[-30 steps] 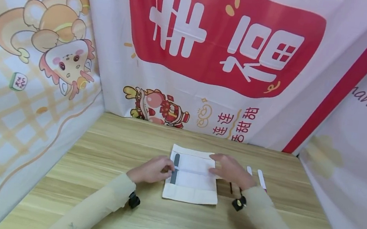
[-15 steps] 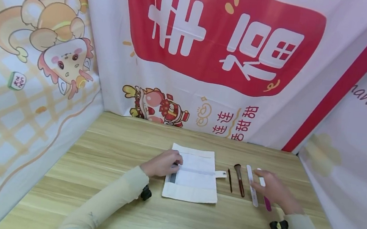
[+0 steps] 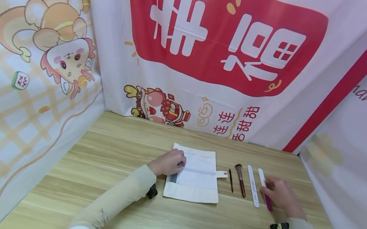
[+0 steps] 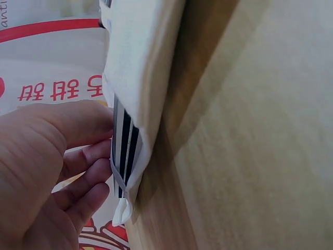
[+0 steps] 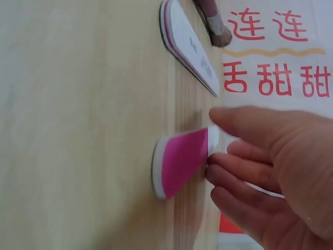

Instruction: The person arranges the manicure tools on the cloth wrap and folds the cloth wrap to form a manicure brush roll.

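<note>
A pale cloth pouch (image 3: 198, 175) lies unfolded on the wooden table with its snap tab to the right. My left hand (image 3: 169, 161) pinches a stack of dark grey and white nail files (image 4: 126, 148) at the pouch's left side. A light elastic band crosses the stack, and the index fingertip is hidden behind the thumb. At the right, my right hand (image 3: 281, 195) is around a white-and-magenta nail file (image 5: 184, 159) lying on the table. Its fingers touch or almost touch the file's edge; the thumb (image 5: 244, 122) stands slightly apart from it.
Between pouch and right hand lie a thin brown stick (image 3: 231, 180), a makeup brush (image 3: 241, 182) and a white nail file (image 3: 253, 186), side by side. Printed cloth walls (image 3: 192, 73) enclose the table (image 3: 125, 141) at the back and both sides.
My right hand has moved right, from the pouch's right edge to the white-and-magenta file. My left hand has shifted slightly right and up over the stack of files. The pouch stays put.
</note>
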### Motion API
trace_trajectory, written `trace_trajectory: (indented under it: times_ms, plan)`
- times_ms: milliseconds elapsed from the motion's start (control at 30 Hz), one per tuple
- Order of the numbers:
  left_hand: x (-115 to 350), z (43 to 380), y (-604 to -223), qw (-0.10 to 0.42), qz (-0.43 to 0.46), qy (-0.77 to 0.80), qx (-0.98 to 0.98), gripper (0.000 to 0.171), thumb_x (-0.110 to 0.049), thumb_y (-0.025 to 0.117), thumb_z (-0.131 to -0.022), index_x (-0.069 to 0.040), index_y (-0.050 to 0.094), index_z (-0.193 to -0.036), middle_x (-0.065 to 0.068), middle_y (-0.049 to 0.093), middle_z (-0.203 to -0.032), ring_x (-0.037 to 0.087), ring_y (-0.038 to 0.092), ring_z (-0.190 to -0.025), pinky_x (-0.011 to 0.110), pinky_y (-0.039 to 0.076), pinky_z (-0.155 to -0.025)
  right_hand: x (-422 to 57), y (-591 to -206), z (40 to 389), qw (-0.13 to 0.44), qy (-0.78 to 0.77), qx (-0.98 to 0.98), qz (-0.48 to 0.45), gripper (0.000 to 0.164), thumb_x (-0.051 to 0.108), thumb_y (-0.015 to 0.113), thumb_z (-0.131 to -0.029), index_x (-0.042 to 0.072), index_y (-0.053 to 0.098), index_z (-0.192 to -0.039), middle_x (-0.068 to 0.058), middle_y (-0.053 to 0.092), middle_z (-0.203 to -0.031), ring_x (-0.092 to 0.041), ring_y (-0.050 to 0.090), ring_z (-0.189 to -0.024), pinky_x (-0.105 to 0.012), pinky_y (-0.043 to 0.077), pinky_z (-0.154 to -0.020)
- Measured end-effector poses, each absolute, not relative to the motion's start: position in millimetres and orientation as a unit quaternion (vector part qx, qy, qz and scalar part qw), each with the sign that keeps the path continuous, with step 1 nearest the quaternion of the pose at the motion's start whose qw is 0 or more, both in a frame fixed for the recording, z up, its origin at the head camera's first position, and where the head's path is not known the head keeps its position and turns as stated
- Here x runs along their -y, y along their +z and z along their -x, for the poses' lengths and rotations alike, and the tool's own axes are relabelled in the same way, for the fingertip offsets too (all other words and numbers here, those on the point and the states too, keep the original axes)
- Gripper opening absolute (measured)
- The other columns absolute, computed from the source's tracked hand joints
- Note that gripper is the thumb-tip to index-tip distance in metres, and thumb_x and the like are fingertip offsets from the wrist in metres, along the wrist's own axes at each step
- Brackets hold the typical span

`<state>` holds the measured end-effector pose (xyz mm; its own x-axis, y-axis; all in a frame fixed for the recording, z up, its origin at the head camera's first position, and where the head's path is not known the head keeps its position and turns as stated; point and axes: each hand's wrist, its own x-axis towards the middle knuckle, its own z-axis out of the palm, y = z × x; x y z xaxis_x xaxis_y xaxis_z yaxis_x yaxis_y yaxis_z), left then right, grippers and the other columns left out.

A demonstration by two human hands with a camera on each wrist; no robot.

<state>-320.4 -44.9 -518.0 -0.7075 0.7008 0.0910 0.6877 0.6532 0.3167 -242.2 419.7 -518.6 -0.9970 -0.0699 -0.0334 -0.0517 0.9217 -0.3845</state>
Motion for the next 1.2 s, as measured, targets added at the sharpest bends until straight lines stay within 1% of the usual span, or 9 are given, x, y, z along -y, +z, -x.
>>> trace_trajectory:
  times_ms: [167,300,400,567,733,833,967,1067,1200]
  plan:
    - [44.5,319.0,-517.0,0.023,-0.383,0.169,-0.908,0.007,-0.012,0.074,-0.097,-0.012,0.081,-0.099,0.001,0.067,-0.097,0.017,0.057,-0.094,0.036,0.052,-0.092,-419.1,-520.6,253.2,0.039,-0.211,-0.977,-0.015,0.036,0.011,0.079,-0.093,-0.006,0.070,-0.124,-0.018,0.076,-0.105,-0.023,0.069,-0.089,-0.043,0.062,-0.078]
    - [43.8,318.9,-517.9,0.021,-0.387,0.170,-0.906,0.007,-0.013,0.075,-0.096,-0.012,0.081,-0.098,0.001,0.067,-0.096,0.017,0.057,-0.094,0.036,0.052,-0.092,-418.8,-513.4,262.0,0.066,-0.219,-0.972,-0.055,0.023,0.009,0.079,-0.092,-0.004,0.076,-0.110,-0.016,0.075,-0.096,-0.023,0.064,-0.082,-0.036,0.057,-0.071]
    - [43.4,320.5,-519.3,0.021,-0.385,0.173,-0.906,0.006,-0.013,0.075,-0.096,-0.013,0.081,-0.097,0.000,0.066,-0.095,0.016,0.057,-0.093,0.035,0.051,-0.091,-420.4,-505.1,267.9,0.091,-0.230,-0.966,-0.070,0.013,0.012,0.081,-0.090,0.000,0.078,-0.095,-0.010,0.071,-0.086,-0.023,0.060,-0.079,-0.034,0.049,-0.068]
    - [43.8,323.1,-520.8,0.024,-0.382,0.185,-0.905,0.005,-0.013,0.076,-0.096,-0.015,0.079,-0.092,-0.002,0.065,-0.094,0.015,0.055,-0.092,0.034,0.051,-0.090,-427.9,-494.1,278.7,0.152,-0.241,-0.954,-0.095,0.020,0.021,0.084,-0.087,0.005,0.076,-0.078,-0.001,0.066,-0.072,-0.018,0.057,-0.073,-0.031,0.044,-0.065]
    - [45.6,324.1,-520.2,0.034,-0.378,0.209,-0.901,0.009,-0.011,0.076,-0.095,-0.014,0.076,-0.087,-0.002,0.066,-0.090,0.014,0.055,-0.089,0.035,0.048,-0.091,-436.0,-492.4,286.2,0.208,-0.274,-0.937,-0.064,0.032,0.022,0.081,-0.092,0.007,0.068,-0.066,0.004,0.057,-0.058,-0.010,0.053,-0.057,-0.024,0.044,-0.058]
    - [46.3,324.9,-520.2,0.043,-0.370,0.217,-0.902,0.011,-0.011,0.076,-0.096,-0.015,0.075,-0.085,-0.003,0.065,-0.089,0.014,0.053,-0.089,0.035,0.046,-0.091,-438.5,-492.7,287.0,0.219,-0.295,-0.928,-0.054,0.037,0.022,0.080,-0.094,0.009,0.062,-0.064,0.005,0.055,-0.058,-0.009,0.051,-0.055,-0.023,0.043,-0.056]
    - [46.0,325.6,-519.6,0.051,-0.366,0.222,-0.902,0.012,-0.011,0.075,-0.097,-0.015,0.074,-0.085,-0.003,0.063,-0.089,0.015,0.053,-0.090,0.035,0.045,-0.091,-441.1,-490.5,288.4,0.202,-0.292,-0.934,-0.034,0.040,0.026,0.079,-0.096,0.011,0.059,-0.064,0.006,0.051,-0.057,-0.009,0.047,-0.056,-0.024,0.040,-0.056]
    - [45.5,325.8,-519.4,0.052,-0.366,0.222,-0.902,0.013,-0.011,0.074,-0.097,-0.015,0.073,-0.084,-0.003,0.063,-0.089,0.015,0.053,-0.089,0.035,0.045,-0.091,-438.5,-484.7,291.1,0.177,-0.279,-0.944,-0.014,0.038,0.031,0.078,-0.096,0.010,0.061,-0.070,0.005,0.051,-0.060,-0.013,0.049,-0.061,-0.028,0.040,-0.061]
    - [44.9,325.7,-519.8,0.053,-0.364,0.225,-0.902,0.014,-0.011,0.074,-0.097,-0.015,0.072,-0.084,-0.003,0.062,-0.089,0.015,0.052,-0.090,0.035,0.045,-0.090,-422.5,-476.2,297.7,0.142,-0.251,-0.958,0.003,0.032,0.037,0.080,-0.093,0.010,0.068,-0.082,0.004,0.060,-0.068,-0.014,0.055,-0.069,-0.029,0.043,-0.066]
